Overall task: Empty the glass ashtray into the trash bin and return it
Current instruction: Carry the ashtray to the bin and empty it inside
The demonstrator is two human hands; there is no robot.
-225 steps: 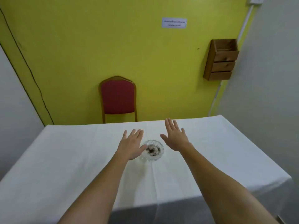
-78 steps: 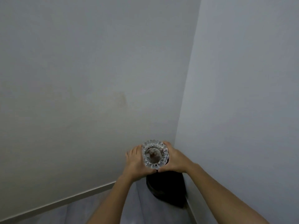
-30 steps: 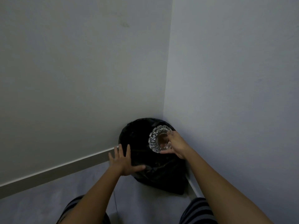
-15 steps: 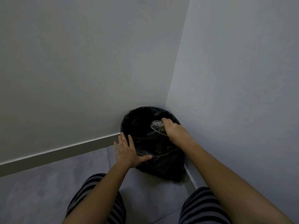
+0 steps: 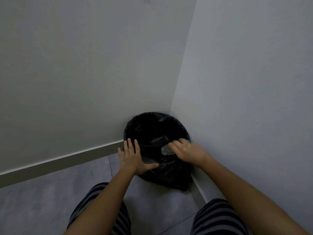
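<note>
At about eight o'clock from the bin's mouth, the left hand (image 5: pixel 133 158) lay flat and open, fingers spread, its palm and thumb pressed on the near rim of the trash bin (image 5: pixel 135 126). It held nothing; it looked to be steadying the rim and the loose black liner.

The bin stood in the corner where the two walls met, its dark opening facing up. Inside, little could be made out beyond folds of the liner.

At roughly four o'clock on the bin's mouth, the right hand (image 5: pixel 188 152) was closed over the glass ashtray (image 5: pixel 166 150), fingers curled on top and the thumb hidden beneath. The ashtray was tipped steeply, only a pale edge of it showing past the fingertips, and it hung just inside the rim. Whether any ash remained in it could not be told.

Judging by its thick cut glass, the ashtray was probably heavy for its size, rigid, smooth and liable to slip, and it would chip or crack if knocked against the bin's edge or dropped on the tiled floor (image 5: pixel 50 200). The scalloped rim likely offered the surest hold: fingers across one side and the thumb opposite, in the notches rather than on the slick bowl.
</note>
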